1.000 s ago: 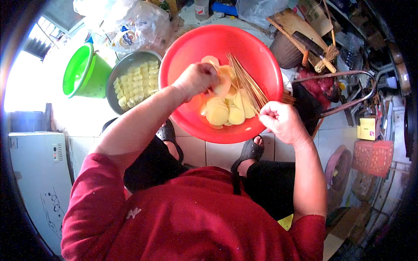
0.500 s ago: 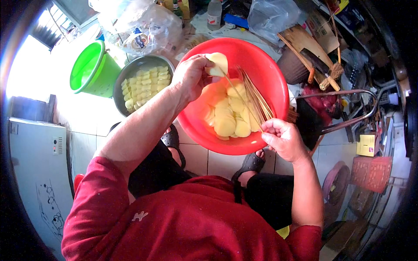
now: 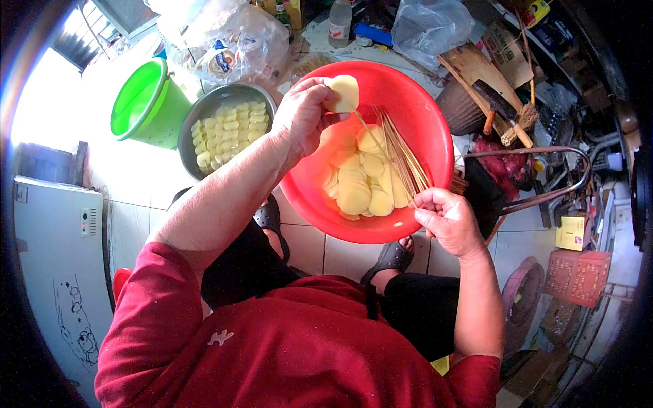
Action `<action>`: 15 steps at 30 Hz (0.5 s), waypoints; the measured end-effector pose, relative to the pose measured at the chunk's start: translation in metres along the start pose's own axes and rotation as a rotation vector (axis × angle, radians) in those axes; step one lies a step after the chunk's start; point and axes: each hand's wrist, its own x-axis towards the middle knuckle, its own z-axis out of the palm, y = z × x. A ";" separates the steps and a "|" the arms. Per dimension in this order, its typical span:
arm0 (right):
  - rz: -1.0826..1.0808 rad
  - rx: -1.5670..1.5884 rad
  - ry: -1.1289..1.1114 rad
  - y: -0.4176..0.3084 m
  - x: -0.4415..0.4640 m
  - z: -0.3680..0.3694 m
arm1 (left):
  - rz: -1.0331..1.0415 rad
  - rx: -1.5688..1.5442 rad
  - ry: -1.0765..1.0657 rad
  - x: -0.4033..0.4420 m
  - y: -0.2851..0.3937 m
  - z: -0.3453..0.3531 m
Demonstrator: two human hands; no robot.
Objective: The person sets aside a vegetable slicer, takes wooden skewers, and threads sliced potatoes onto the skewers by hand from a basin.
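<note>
My left hand point(image 3: 304, 114) pinches a pale yellow potato slice point(image 3: 345, 94) over the upper left of a red plastic basin point(image 3: 425, 112). A thin bamboo skewer point(image 3: 382, 155) runs from that slice down to my right hand point(image 3: 447, 219), whose thumb and fingers close on its lower end near the basin's right rim. How far the tip goes into the slice is hidden. Below the hands lies a pile of potato slices point(image 3: 355, 194) inside the basin. A bundle of skewers point(image 3: 406, 153) leans beside them at the right wall.
Left of the basin, a grey metal bowl point(image 3: 197, 112) holds rows of potato pieces, with a green bucket point(image 3: 151, 102) beyond. Plastic bags point(image 3: 238, 47) and a bottle point(image 3: 339, 24) stand behind. A wooden board point(image 3: 486, 78) and a bent metal frame point(image 3: 578, 153) are at the right.
The potato slice in my left hand has turned so more of its round face shows, slightly higher and farther right. My right hand keeps its grip on the skewer.
</note>
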 end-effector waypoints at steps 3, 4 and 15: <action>-0.020 0.000 0.004 0.002 0.000 0.000 | 0.012 0.036 -0.016 -0.005 0.002 0.002; -0.019 0.000 0.004 0.002 0.000 0.000 | 0.012 0.035 -0.015 -0.008 0.002 0.004; -0.079 0.009 0.033 0.008 0.003 0.006 | -0.086 -0.009 0.015 -0.016 -0.004 0.011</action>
